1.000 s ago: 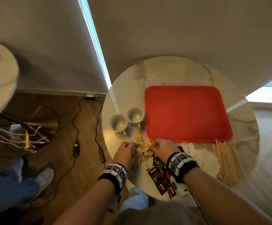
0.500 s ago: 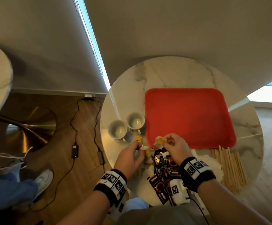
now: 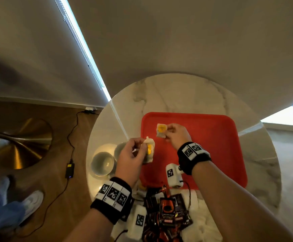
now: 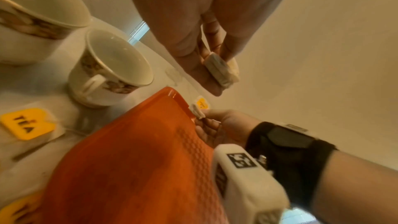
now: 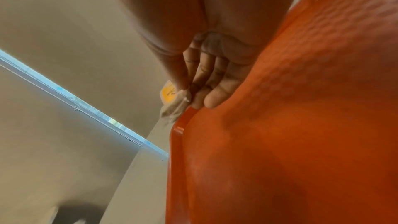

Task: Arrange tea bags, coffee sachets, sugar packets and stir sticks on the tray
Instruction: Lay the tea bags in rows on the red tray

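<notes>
Above red tray (image 3: 212, 140), tea bag (image 3: 161, 130) pinched in right hand (image 3: 177, 135)

- Red tray (image 3: 212, 154) is lying bare right of both hands, offering passage.
- Two cups (image 3: 102, 163) are crowding its left edge.
- Coffee sachets (image 3: 168, 212) are blocking the near edge.

Both forearms extended, left hand (image 3: 131, 155) and right hand (image 3: 176, 135) raised, fingers (image 5: 212, 98) curled, pinching.
</notes>
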